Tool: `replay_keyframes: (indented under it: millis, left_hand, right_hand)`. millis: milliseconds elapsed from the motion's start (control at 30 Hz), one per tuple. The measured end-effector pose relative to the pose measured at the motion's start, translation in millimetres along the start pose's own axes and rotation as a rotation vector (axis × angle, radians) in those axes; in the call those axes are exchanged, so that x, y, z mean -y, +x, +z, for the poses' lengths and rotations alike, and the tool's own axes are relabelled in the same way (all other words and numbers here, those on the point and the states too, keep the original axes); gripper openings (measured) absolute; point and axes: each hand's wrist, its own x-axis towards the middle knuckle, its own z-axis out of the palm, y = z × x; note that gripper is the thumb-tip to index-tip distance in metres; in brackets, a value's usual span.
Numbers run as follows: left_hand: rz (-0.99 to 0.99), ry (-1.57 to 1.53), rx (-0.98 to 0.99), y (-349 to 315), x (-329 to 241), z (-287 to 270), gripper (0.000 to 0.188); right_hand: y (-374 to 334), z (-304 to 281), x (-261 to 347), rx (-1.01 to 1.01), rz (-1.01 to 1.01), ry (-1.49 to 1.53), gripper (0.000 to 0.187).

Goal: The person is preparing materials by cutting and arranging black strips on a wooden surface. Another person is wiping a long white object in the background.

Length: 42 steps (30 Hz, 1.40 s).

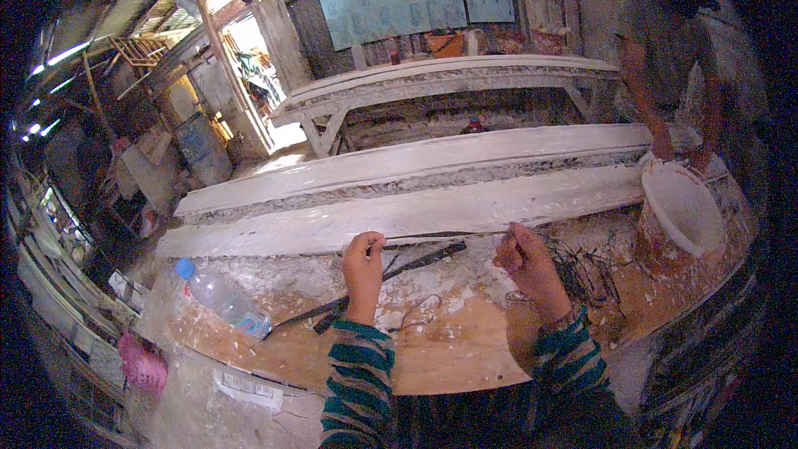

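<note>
A thin dark strip (436, 238) runs between my two hands, roughly level, along the near edge of a long white-coated board (324, 216). My left hand (363, 276) pinches its left end between thumb and fingertips. The fingers of my right hand (532, 270) are closed at the other end. Below the strip, a wider dark band (407, 268) lies slantwise on the wooden tabletop (453, 349), passing behind my left hand. A tangle of thin dark strips (590, 274) lies just right of my right hand.
A clear plastic bottle (220, 299) with a blue cap lies at left. A white bucket (682, 212) stands at right, where another person (669, 58) reaches over the boards. Behind is a second long white board (416, 154) and a far bench (449, 75). A pink basket (142, 363) sits lower left.
</note>
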Motion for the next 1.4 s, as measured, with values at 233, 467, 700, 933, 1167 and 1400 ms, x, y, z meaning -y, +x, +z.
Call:
replay_keyframes:
  millis: [233,467,700,933,1167,1400]
  left_hand:
    - [0.032,-0.079,0.018,-1,2,2,0.010]
    - [0.036,0.068,0.191,-4,-4,1,0.015]
    - [-0.318,-0.585,0.341,-24,-35,26,0.013]
    - [-0.384,-0.830,0.483,-43,-54,36,0.014]
    - [-0.389,-0.669,0.532,-46,-59,37,0.015]
    - [-0.363,-0.722,0.600,-44,-56,39,0.013]
  right_hand:
    - [-1,2,13,0.025,-0.103,0.281,0.025]
    - [-4,1,13,-0.029,-0.129,0.321,0.014]
    - [-2,-8,-16,0.080,-0.025,-0.231,0.011]
    - [-8,20,-27,0.061,0.156,-0.396,0.010]
    - [-6,19,-35,-0.054,0.107,-0.506,0.008]
    - [-5,11,-39,-0.085,0.116,-0.514,0.009]
